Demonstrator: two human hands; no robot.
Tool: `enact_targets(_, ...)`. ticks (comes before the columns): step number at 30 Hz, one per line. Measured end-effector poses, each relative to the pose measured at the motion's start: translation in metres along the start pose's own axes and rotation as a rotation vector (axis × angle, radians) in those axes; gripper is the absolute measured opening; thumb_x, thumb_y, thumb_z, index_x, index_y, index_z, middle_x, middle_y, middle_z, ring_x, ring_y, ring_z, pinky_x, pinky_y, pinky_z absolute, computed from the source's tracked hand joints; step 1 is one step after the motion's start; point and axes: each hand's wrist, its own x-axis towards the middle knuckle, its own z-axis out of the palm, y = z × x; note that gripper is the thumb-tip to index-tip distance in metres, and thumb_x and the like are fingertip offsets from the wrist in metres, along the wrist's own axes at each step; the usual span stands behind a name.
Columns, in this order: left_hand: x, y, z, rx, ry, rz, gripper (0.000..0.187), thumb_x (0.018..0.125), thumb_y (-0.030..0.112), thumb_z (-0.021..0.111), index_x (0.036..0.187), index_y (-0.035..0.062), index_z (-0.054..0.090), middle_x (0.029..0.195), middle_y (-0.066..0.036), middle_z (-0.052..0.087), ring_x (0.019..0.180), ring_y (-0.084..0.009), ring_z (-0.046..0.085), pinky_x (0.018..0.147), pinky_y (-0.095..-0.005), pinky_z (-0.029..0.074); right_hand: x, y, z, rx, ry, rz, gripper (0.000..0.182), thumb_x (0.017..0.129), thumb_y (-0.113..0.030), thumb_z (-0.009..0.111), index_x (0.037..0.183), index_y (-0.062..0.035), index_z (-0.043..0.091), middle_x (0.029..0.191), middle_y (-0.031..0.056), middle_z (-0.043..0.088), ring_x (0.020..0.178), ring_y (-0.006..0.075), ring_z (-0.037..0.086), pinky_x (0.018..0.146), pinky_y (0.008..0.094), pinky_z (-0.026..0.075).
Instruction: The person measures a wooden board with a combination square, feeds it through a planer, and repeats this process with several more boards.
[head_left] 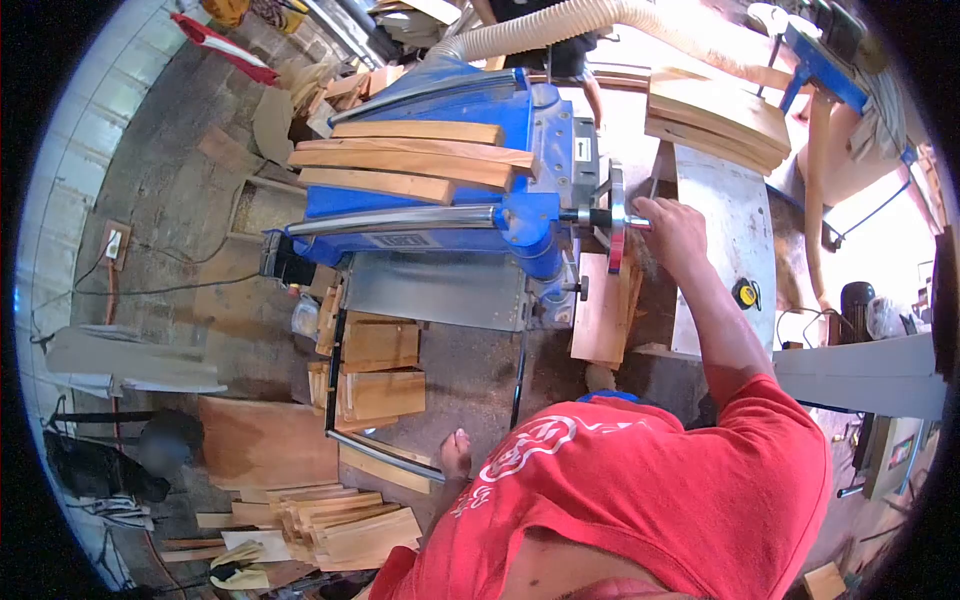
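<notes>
My right hand (672, 232) is closed on the handle of a crank wheel (617, 218) at the right side of a blue planer machine (540, 235). Several wooden strips (420, 160) lie side by side on top of the machine. Below them, the machine's metal bed (435, 291) extends toward me with nothing on it. My left hand (456, 453) hangs low by my red shirt, near the bent metal bar of the frame; its fingers look curled, but whether they hold anything is too small to tell.
Stacks of cut boards (380, 368) stand on the floor beside the machine's bed. More wood pieces (340, 525) lie at the lower left. A yellow tape measure (746, 293) rests on the pale table (720, 220) to the right. A ribbed hose (540, 30) crosses behind the machine.
</notes>
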Motion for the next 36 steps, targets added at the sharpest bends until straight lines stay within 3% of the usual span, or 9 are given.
enact_targets(7,-0.004,-0.001,0.000,-0.007,0.068,0.013,0.048,0.097,0.039,0.042,0.086,-0.0012,0.065,0.073,-0.015,0.065,0.071,-0.0286,0.064,0.068,-0.0396,0.049,0.058,0.025,0.014,-0.057,0.025,0.039,0.032,0.073,-0.015,0.071,0.105,-0.0169,0.068,0.094,0.0068,0.069,0.089,0.0267,0.066,0.077,0.0402,0.051)
enact_targets(11,-0.016,0.001,-0.001,0.010,0.015,-0.050,0.049,0.098,0.041,0.042,0.086,0.0000,0.065,0.074,-0.015,0.066,0.071,-0.0288,0.064,0.067,-0.0399,0.049,0.084,0.047,0.049,-0.106,0.001,0.052,0.018,0.079,-0.009,0.060,0.091,-0.0152,0.072,0.082,0.0102,0.069,0.081,0.0274,0.069,0.070,0.0393,0.055)
enact_targets(14,-0.019,-0.018,0.014,0.019,0.062,-0.055,0.049,0.098,0.042,0.042,0.086,0.0012,0.065,0.075,-0.015,0.066,0.072,-0.0290,0.064,0.067,-0.0398,0.049,0.085,0.067,0.094,-0.093,-0.171,0.090,0.020,0.080,-0.009,0.057,0.091,-0.0160,0.072,0.083,0.0119,0.070,0.079,0.0299,0.069,0.070,0.0407,0.056)
enact_targets(15,-0.021,-0.019,0.018,-0.011,0.076,-0.053,0.049,0.098,0.042,0.042,0.086,0.0012,0.065,0.076,-0.015,0.066,0.072,-0.0289,0.064,0.067,-0.0398,0.049,0.082,0.081,0.121,-0.017,-0.214,0.148,0.022,0.076,-0.021,0.069,0.097,-0.0198,0.074,0.089,0.0154,0.070,0.083,0.0309,0.069,0.077,0.0428,0.055)
enact_targets(19,-0.023,-0.032,0.035,-0.073,0.027,-0.125,0.048,0.098,0.042,0.042,0.086,0.0007,0.065,0.076,-0.016,0.066,0.074,-0.0300,0.065,0.068,-0.0398,0.049,0.054,0.079,0.145,-0.099,-0.456,0.103,0.013,0.074,-0.018,0.069,0.086,-0.0114,0.071,0.088,0.0168,0.070,0.086,0.0305,0.069,0.077,0.0420,0.056)
enact_targets(27,0.013,-0.011,0.034,-0.204,0.108,0.033,0.041,0.098,0.036,0.046,0.086,0.0009,0.065,0.078,-0.015,0.067,0.076,-0.0276,0.065,0.070,-0.0376,0.049,0.028,0.053,0.126,-0.027,-0.535,0.227,0.019,0.076,-0.015,0.070,0.092,-0.0045,0.071,0.096,0.0183,0.070,0.094,0.0309,0.069,0.082,0.0399,0.055)
enact_targets(32,0.080,0.148,-0.036,-0.323,0.269,0.503,0.025,0.098,0.021,0.051,0.095,-0.0004,0.063,0.088,-0.012,0.066,0.083,-0.0224,0.063,0.077,-0.0330,0.049,0.003,0.049,0.104,0.092,-0.367,0.141,0.049,0.076,-0.028,0.073,0.119,-0.0075,0.059,0.109,0.0172,0.065,0.105,0.0325,0.062,0.087,0.0431,0.050)
enact_targets(33,0.105,0.176,-0.043,-0.353,0.337,0.644,0.028,0.099,0.024,0.051,0.088,-0.0003,0.061,0.080,-0.008,0.062,0.079,-0.0182,0.059,0.076,-0.0315,0.047,-0.004,0.052,0.106,0.066,-0.286,0.150,0.058,0.076,-0.032,0.073,0.125,-0.0070,0.054,0.112,0.0170,0.062,0.107,0.0337,0.059,0.089,0.0438,0.048)
enact_targets(36,0.137,0.293,-0.087,-0.284,0.407,0.970,0.020,0.093,0.017,0.058,0.102,-0.0006,0.064,0.097,-0.012,0.065,0.089,-0.0220,0.062,0.079,-0.0317,0.048,-0.026,0.057,0.102,0.134,-0.264,0.176,0.075,0.074,-0.027,0.076,0.138,-0.0086,0.041,0.125,0.0177,0.053,0.116,0.0359,0.051,0.095,0.0442,0.045)
